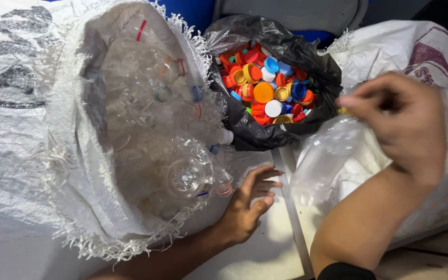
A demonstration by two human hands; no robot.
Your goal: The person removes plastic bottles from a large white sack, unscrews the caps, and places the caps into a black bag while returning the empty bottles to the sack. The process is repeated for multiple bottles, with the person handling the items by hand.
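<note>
My right hand (400, 122) is blurred, its fingers pinched at the top of a crumpled clear plastic bottle (333, 155), where a bit of yellow shows. The bottle hangs just right of a black plastic bag (265, 137) filled with loose bottle caps (268, 88) in orange, red, blue, yellow and white. My left hand (250, 205) lies lower down with fingers spread and holds nothing. It rests on the white surface beside the mouth of a white woven sack (73, 171) stuffed with clear empty bottles (182, 176).
A second white woven sack (421, 46) with purple print lies at the right, behind my right hand. A metal strip (291, 207) runs across the surface between my arms. Something blue stands behind the black bag at the top.
</note>
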